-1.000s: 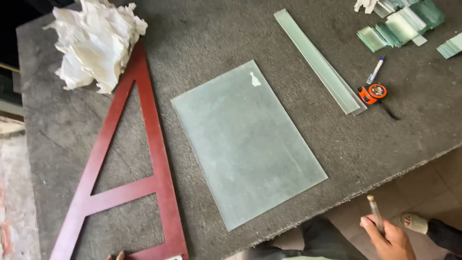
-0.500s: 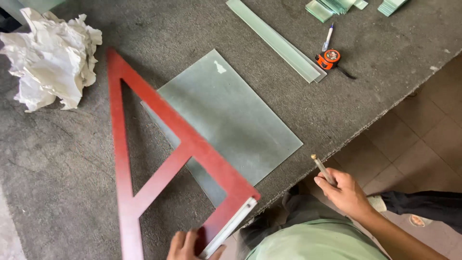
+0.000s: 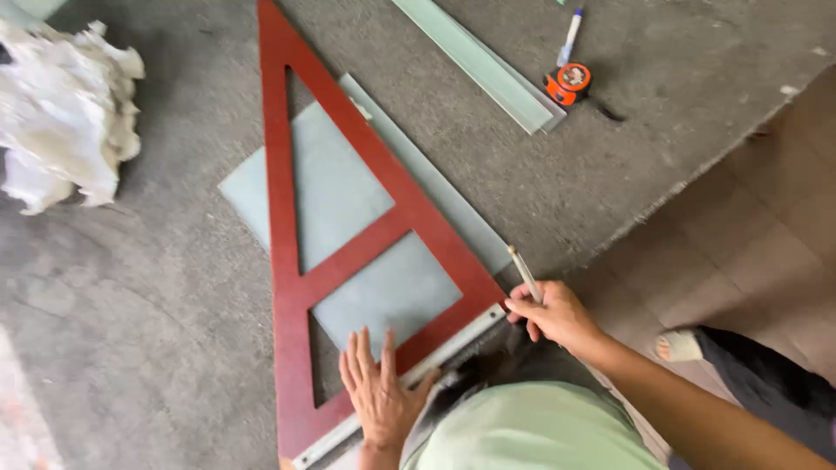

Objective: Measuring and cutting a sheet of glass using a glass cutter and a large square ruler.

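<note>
A frosted glass sheet [image 3: 335, 187] lies flat on the grey felt-covered table [image 3: 165, 296]. A dark red wooden triangular square [image 3: 279, 218] rests on top of the glass, its apex pointing away from me and its metal-edged base along the near table edge. My left hand [image 3: 376, 392] presses flat, fingers spread, on the triangle's base. My right hand [image 3: 557, 313] grips a thin pen-like glass cutter [image 3: 525, 274] at the triangle's near right corner, by the glass edge.
A crumpled white cloth [image 3: 65, 117] sits at the far left. A long narrow glass strip [image 3: 479, 65], an orange tape measure [image 3: 568, 83] and a marker pen [image 3: 570, 35] lie at the far right. Tiled floor lies beyond the table's right edge.
The red triangle has slid from beside the glass onto it. My left hand now presses its base, and my right hand has brought the cutter up to the triangle's corner.
</note>
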